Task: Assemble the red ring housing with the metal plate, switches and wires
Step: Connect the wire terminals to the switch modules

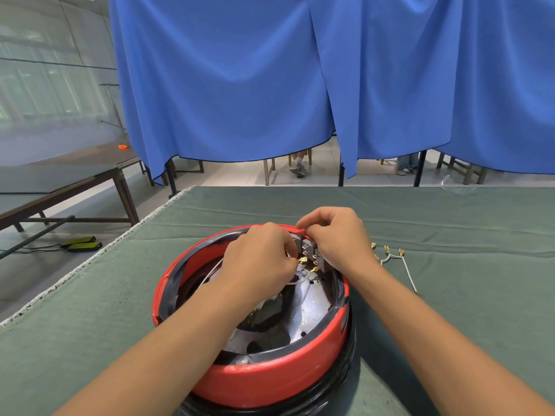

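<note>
A table (120, 310) covered in dull green felt cloth with a frayed pale edge is carrying the work. A round red plastic ring housing (264, 382) with a black rubber rim is sitting on it near the front. A loose bundle of white wires with brass spade terminals (399, 262) is lying just right of the housing, apart from it.

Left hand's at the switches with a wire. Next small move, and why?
Probably push the brass terminal pinched in the left hand onto a tab of the switch block: it sits just short of the block, which the right hand steadies at the red housing rim.
</note>
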Demonstrator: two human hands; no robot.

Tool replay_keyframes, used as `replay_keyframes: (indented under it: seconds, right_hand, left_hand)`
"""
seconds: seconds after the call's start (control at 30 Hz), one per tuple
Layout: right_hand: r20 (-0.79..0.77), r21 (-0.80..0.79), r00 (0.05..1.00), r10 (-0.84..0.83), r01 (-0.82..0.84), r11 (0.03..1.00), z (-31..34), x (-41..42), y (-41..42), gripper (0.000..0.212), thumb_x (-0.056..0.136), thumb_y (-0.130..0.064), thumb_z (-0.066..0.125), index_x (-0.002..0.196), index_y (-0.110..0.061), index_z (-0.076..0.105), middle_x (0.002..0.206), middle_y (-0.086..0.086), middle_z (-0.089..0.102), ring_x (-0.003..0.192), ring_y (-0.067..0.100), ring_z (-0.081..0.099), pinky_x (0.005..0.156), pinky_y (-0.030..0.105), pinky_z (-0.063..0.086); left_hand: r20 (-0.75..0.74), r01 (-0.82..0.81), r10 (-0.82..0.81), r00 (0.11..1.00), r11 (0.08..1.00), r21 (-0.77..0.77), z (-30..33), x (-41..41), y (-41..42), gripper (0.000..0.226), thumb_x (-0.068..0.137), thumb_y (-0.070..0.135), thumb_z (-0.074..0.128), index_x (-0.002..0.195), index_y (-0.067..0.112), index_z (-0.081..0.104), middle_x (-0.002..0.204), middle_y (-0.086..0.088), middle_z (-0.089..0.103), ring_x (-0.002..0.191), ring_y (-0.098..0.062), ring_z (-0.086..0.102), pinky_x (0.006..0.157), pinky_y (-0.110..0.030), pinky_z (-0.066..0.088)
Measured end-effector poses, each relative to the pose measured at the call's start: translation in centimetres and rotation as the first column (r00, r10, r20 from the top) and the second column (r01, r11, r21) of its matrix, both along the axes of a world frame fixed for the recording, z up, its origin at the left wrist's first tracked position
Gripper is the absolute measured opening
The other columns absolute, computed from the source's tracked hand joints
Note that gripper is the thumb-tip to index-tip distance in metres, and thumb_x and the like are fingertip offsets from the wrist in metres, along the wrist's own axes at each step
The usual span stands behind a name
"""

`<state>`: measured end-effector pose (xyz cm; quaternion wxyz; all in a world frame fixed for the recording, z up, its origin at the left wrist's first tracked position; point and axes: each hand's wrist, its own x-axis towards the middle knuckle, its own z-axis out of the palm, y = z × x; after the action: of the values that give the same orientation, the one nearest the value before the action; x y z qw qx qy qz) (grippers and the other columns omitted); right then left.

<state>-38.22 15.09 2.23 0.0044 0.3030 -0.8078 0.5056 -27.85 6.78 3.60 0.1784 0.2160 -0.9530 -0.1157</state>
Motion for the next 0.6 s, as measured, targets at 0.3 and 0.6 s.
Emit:
replay_keyframes:
  seconds: [0.3,0.6]
  right_hand:
    - [0.027,-0.016,1.000,0.005,-0.005,1.000,0.06,-0.03,0.04,0.037,0.085,-0.007,0.057,0.062,-0.035,0.065,0.075,-0.013,0.069,0.083,0.011,0.065,0.078,0.034,0.053]
    - [0.039,-0.026,0.999,0.024,-0.023,0.999,0.06,-0.02,0.12,0.037,0.087,-0.007,0.056,0.065,-0.035,0.066,0.077,-0.010,0.070,0.082,0.011,0.065,0.077,0.033,0.054]
  left_hand:
    - [0.052,0.024,-0.016,0.999,0.986,-0.163,-0.22,-0.55,0.26,0.015,0.087,0.039,0.062,0.095,0.029,0.070,0.096,0.002,0.068,0.092,-0.022,0.061,0.066,-0.027,0.037]
    - [0.039,0.030,-0.025,0.999,0.991,-0.130,-0.16,-0.31,0.03,0.013,0.088,0.036,0.062,0.097,0.032,0.071,0.096,0.003,0.070,0.091,-0.021,0.061,0.066,-0.027,0.038]
